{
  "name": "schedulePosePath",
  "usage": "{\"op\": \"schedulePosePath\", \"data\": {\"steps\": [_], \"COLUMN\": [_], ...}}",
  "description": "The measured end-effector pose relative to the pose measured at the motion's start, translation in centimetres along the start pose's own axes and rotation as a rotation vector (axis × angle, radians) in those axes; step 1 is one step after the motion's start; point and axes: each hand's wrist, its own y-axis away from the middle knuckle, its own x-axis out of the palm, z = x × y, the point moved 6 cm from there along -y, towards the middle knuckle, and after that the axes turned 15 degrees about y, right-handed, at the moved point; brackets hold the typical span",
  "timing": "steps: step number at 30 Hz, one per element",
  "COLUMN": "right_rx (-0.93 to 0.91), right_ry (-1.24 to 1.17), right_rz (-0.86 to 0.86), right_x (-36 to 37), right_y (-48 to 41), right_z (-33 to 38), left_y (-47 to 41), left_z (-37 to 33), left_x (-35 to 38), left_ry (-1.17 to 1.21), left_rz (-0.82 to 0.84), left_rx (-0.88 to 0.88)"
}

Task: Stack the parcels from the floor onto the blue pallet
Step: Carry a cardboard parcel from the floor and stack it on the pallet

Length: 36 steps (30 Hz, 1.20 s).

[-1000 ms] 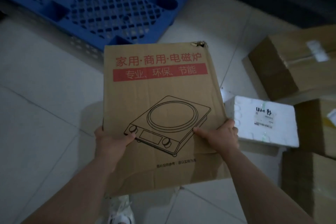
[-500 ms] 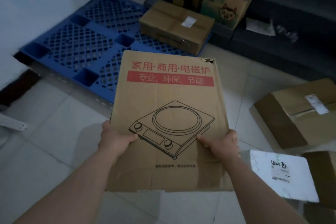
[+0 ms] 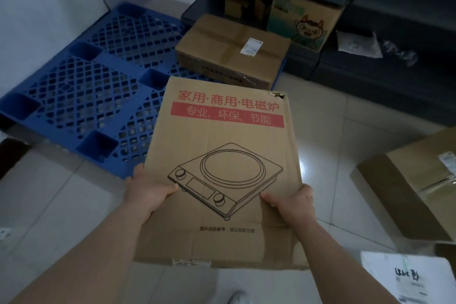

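Head view: flat, creased cardboard box (image 3: 222, 150), torn corner, gripped at side edges by left hand (image 3: 148, 190) and right hand (image 3: 293, 202), over glossy tile floor (image 3: 333, 131), beside latticed blue pallet (image 3: 116, 64).

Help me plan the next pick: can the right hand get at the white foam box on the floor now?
Probably not yet: the right hand and left hand both grip the flat brown cardboard box with the stove drawing. Nothing covers the white foam box itself.
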Motion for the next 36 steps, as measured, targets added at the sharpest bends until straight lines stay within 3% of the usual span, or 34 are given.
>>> {"op": "schedulePosePath", "data": {"steps": [10, 18, 36], "right_rx": [0.095, 0.211, 0.259], "right_ry": [-0.027, -0.102, -0.199], "right_rz": [0.001, -0.043, -0.129], "right_x": [3.7, 8.5, 15.1], "right_y": [-7.5, -11.3, -19.6], "right_z": [8.9, 14.4, 16.6], "left_y": [-14.1, -26.3, -39.1], "left_z": [-6.9, -10.2, -7.4], "left_x": [1.4, 2.9, 9.4], "left_ry": [-0.175, -0.275, -0.26], "left_rz": [0.001, 0.135, 0.233], "left_rx": [0.008, 0.015, 0.023]}}
